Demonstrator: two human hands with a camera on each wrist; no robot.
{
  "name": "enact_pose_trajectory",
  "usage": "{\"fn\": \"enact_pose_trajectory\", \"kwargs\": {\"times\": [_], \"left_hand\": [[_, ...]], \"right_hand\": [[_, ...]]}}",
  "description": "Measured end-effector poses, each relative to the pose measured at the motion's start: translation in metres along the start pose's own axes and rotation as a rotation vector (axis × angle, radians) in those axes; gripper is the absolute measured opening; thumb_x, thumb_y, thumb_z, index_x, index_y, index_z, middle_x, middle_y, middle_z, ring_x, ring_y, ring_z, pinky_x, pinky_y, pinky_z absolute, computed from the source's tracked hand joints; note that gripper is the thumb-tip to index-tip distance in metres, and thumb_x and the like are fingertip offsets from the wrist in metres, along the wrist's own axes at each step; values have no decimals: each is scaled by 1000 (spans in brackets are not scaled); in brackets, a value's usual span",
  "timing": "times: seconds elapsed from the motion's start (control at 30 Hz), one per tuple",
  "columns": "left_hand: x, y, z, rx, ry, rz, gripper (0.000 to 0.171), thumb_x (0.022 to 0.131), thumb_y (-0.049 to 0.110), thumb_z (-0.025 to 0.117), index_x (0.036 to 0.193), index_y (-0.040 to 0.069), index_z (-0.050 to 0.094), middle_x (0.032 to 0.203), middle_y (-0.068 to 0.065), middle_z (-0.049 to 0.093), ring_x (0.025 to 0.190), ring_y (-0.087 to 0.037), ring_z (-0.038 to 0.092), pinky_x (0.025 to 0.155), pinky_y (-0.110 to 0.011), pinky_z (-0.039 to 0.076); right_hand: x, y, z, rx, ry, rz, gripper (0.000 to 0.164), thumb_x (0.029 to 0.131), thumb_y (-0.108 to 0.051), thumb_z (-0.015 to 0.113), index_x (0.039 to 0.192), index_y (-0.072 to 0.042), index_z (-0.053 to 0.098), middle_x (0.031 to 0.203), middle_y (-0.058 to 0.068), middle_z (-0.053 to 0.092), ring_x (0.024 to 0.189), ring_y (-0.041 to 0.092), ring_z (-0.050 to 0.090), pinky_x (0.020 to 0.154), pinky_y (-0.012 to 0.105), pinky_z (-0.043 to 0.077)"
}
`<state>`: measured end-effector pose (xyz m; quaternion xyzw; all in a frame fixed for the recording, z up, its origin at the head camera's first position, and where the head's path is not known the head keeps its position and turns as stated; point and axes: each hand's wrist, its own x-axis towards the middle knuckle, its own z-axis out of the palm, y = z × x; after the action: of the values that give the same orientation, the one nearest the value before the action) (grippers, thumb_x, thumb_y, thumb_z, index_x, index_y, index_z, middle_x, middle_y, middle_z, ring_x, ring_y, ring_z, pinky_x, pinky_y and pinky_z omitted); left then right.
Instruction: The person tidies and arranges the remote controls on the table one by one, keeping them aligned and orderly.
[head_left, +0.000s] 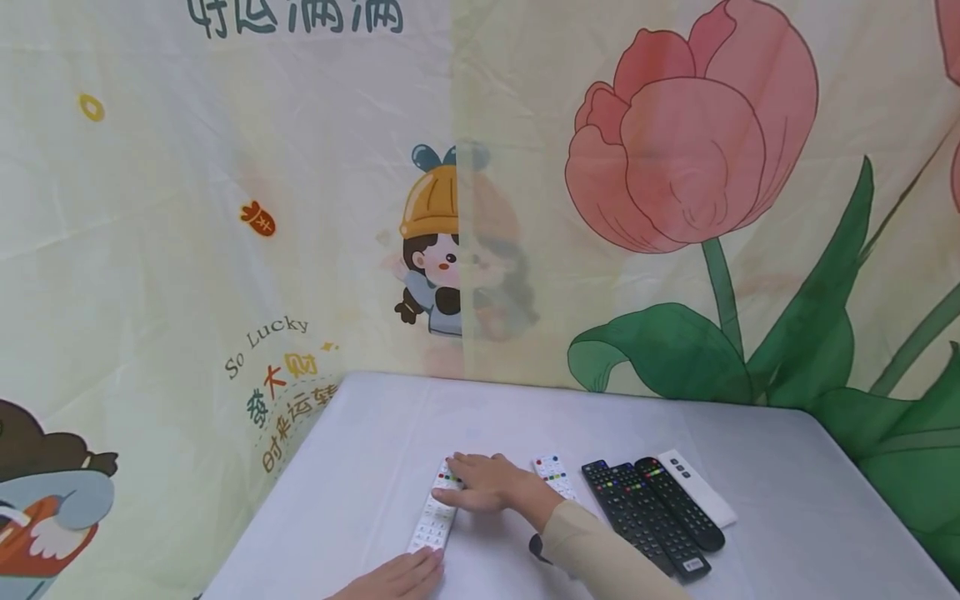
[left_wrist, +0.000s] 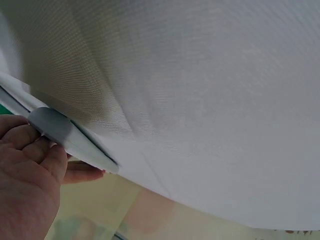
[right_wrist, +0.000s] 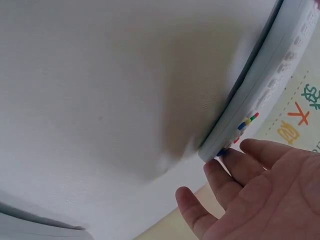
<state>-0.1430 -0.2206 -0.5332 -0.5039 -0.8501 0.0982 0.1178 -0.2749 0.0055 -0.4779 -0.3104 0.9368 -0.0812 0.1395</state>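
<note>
On a white-covered worktop (head_left: 360, 500), touching the near end of a white remote control (head_left: 433, 525) with straight-fingered left hand (head_left: 397, 577) and its far end with spread-fingered right hand (head_left: 491, 484) (gripping nothing with either); left of three black remote controls (head_left: 656, 521), before a tulip-print backdrop (head_left: 690, 167).

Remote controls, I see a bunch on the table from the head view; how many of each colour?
White remotes: 3
Black remotes: 3
Total: 6

Not counted: a dark rounded thing beside the sleeve, too hidden to identify.
</note>
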Motion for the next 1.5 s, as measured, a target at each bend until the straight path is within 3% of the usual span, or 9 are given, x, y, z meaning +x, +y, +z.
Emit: {"fn": "enact_pose_trajectory", "kwargs": {"times": [0.13,0.33,0.5,0.67,0.7,0.8,0.93,1.03,1.5], "left_hand": [[-3,-2,0,-45,-34,-24,65,106,53,24,146,5,44,151,-8,48,140,-17,44,110,-14,-25],[-8,-4,6,12,42,-9,61,106,50,31,144,5,48,148,-8,52,141,-16,43,114,-15,-19],[-12,-6,7,-47,20,-22,62,106,50,31,144,4,47,149,-9,51,148,-12,31,113,-13,-20],[-17,-9,7,-48,10,-29,61,106,50,31,141,4,50,145,-10,54,143,-13,41,113,-11,-18],[-18,-10,7,-62,-1,-37,61,106,51,31,141,4,50,146,-9,54,140,-15,45,113,-10,-16],[-20,-12,2,-183,-81,-89,66,105,53,28,145,4,46,149,-10,50,139,-19,46,121,-17,12],[-20,-15,-6,-347,-185,-167,72,103,60,27,151,8,39,155,-8,43,143,-22,41,109,-35,43],[-19,-18,-10,-394,-212,-195,74,102,62,28,152,8,38,157,-8,41,144,-23,39,108,-38,43],[-32,-28,-9,-398,-188,-256,76,100,63,35,148,5,43,153,-11,45,141,-27,43,106,-39,46]], "right_hand": [[4,-5,-1,5,4,0,85,94,-76,27,153,-16,38,159,0,37,146,20,37,114,51,33],[9,-10,2,17,-9,9,86,93,-77,25,153,-17,39,160,-1,36,147,19,35,115,52,32],[13,-15,3,11,-13,16,85,93,-77,26,153,-18,39,160,-1,35,147,18,34,115,52,32],[21,-23,2,35,-26,20,86,92,-78,26,152,-18,41,160,-1,36,147,19,34,115,50,33],[23,-25,2,37,-28,21,86,92,-78,25,152,-18,41,159,-2,36,147,19,35,115,49,34],[30,-28,2,36,-36,27,86,92,-79,24,152,-19,41,160,-3,35,147,18,34,115,48,34],[36,-30,4,33,-31,31,86,92,-78,26,153,-19,38,161,-3,34,148,17,32,116,47,34],[39,-31,5,39,-21,27,86,92,-77,29,154,-17,37,161,-1,34,148,18,32,115,47,35],[57,-43,9,34,-7,12,90,89,-80,29,156,-20,33,163,-3,29,150,16,28,116,45,32]]}}
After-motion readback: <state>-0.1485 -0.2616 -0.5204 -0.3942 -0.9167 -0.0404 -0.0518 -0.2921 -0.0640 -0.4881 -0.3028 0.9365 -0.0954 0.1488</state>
